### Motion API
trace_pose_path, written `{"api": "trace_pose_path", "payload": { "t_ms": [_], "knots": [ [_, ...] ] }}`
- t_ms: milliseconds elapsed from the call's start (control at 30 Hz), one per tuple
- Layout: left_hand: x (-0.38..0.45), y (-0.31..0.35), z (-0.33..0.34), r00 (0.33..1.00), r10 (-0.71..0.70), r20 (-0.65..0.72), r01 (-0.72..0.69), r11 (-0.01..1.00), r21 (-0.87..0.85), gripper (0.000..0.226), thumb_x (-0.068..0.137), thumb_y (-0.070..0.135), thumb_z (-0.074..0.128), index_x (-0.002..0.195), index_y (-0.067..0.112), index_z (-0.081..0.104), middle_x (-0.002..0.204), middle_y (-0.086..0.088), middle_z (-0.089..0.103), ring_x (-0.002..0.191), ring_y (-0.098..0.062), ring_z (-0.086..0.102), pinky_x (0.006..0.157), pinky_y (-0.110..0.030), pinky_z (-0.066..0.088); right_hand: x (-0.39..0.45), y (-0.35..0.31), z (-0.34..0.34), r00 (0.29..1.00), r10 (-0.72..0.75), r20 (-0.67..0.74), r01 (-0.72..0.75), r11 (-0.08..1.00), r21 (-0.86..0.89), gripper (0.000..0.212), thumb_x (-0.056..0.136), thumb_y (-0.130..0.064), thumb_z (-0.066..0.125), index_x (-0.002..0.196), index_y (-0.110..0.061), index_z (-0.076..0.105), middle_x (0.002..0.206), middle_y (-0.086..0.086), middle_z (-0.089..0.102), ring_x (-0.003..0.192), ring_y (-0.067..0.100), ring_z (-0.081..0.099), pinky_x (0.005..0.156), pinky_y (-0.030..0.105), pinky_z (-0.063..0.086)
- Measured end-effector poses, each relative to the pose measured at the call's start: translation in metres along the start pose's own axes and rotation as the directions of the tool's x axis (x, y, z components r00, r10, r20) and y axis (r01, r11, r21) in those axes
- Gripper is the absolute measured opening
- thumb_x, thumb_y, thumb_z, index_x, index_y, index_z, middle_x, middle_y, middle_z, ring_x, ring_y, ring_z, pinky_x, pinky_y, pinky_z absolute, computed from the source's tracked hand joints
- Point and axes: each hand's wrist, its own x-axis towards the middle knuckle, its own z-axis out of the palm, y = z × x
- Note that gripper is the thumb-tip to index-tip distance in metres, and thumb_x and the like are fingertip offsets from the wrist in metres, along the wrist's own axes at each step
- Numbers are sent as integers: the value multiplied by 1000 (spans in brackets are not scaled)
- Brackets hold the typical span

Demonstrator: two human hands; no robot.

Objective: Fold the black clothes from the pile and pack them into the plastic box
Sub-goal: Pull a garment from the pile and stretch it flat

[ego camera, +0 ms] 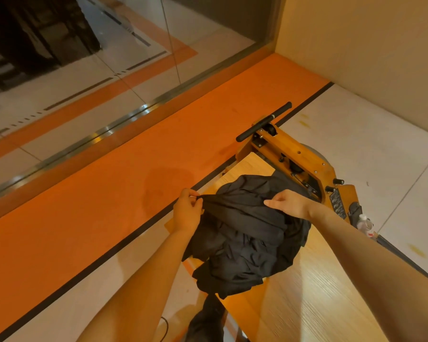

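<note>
Both the left hand [187, 211] and right hand [288, 203] pinched one black garment [242, 218] off the pile [245, 257] on the counter [314, 304]; next it probably needed spreading flat for folding.

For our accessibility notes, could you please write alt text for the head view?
A person's left hand and right hand pinch the top edge of a crumpled black cloth garment lifted over a light wooden table. Behind stand a wooden rowing machine, a clear plastic bottle and an orange floor strip.
</note>
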Motion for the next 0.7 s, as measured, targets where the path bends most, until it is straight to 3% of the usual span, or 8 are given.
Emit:
{"api": "trace_pose_path", "payload": {
  "t_ms": [67,133,200,267,333,433,533,700],
  "knots": [
    [0,1,0,1000,8,6,-8,1000,-8,16,95,4,55,104,16,50,86,-2,58,79,-18,65,80,-44,58,1,-5,-6,999,-50,5,50,997,64,10,91,-25,69,89,-20,77,102,1,72,99,16,64,104,42,45],
    [0,2,-1,999,43,15,-44,998,35,20,94,3,55,111,14,49,84,1,57,77,-13,63,78,-41,59,2,-9,-10,996,-65,-54,73,984,162,6,86,-12,73,89,-17,75,103,5,72,99,18,65,101,37,48],
    [0,2,-3,994,102,31,-105,984,146,17,94,2,54,106,13,47,83,3,56,75,-9,60,69,-29,57,6,-11,-12,979,-39,-200,90,963,254,4,86,-10,73,89,-12,75,97,7,73,93,19,66,95,37,52],
    [-1,1,-3,983,175,50,-182,935,304,13,94,1,51,95,14,47,82,2,54,70,-5,53,58,-15,43,12,-13,-10,943,2,-332,91,960,263,4,87,-10,72,90,-8,71,92,8,71,88,21,66,88,36,54],
    [-1,1,-1,972,225,64,-232,896,379,21,92,-2,48,84,17,50,80,2,53,68,-6,49,59,-15,38,21,-15,-4,916,19,-400,85,967,241,7,86,-8,72,91,-9,67,93,9,69,89,24,64,85,36,52],
    [3,-1,0,971,226,81,-240,890,389,31,91,-5,45,78,21,56,89,4,57,81,-9,52,74,-23,42,35,-17,7,903,10,-429,84,976,200,18,85,-5,71,99,-14,63,101,7,64,99,25,60,86,33,47],
    [6,-2,0,973,214,88,-231,880,415,27,95,0,45,89,17,65,101,0,60,92,-13,55,82,-23,43,44,-21,15,915,-25,-402,56,996,65,27,86,-9,71,111,-14,65,111,8,61,108,26,57,91,33,44],
    [9,-3,-1,972,223,71,-232,873,429,25,96,2,45,101,12,68,110,-4,63,102,-18,58,83,-19,41,52,-18,21,967,-99,-236,-8,909,-417,42,89,-33,69,130,-27,60,134,8,46,126,31,39,104,43,36]
  ]
}}
